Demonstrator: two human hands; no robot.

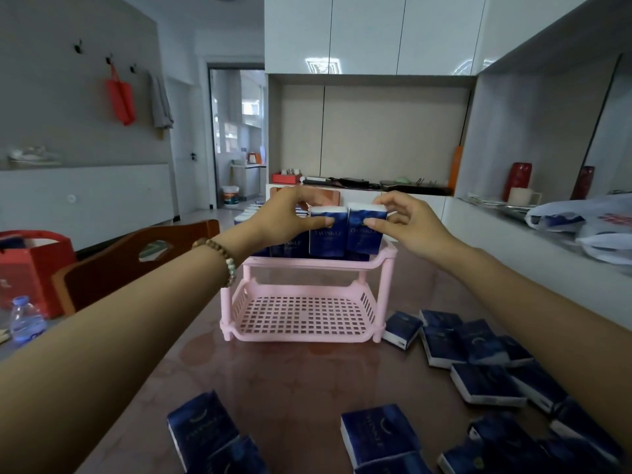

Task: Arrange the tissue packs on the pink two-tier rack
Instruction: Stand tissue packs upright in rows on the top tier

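**Holding a tissue pack in each hand at the top tier of the pink rack (307, 264)**

Both arms reach forward over the surface (290, 378), a glossy reddish-brown top. The left hand (290, 213) has its grip closed on the left pack (326, 236), thumb on the front face and fingers behind. The right hand (407, 224) pinches the right pack (365, 234) the same way near its top edge. The two packs stand upright side by side, touching, at the front of the rack's upper tier. Whether their lower ends rest on the tier cannot be told, since the rim hides them.

Each pack is a small soft block wrapped in dark blue film with pale lettering down the front and a white top edge. More standing packs (287, 248) of the same kind fill the upper tier to the left, partly hidden by the left hand. The lower tier shows its bare pink grid floor.

Loose packs (485, 383) lie flat in a jumble on the surface to the right of the rack and along the near edge, some overlapping.

A beaded bracelet (227, 263) circles the left wrist. A wooden chair (113, 268), a water bottle (24, 323) and a red bag (30, 261) are off to the left.
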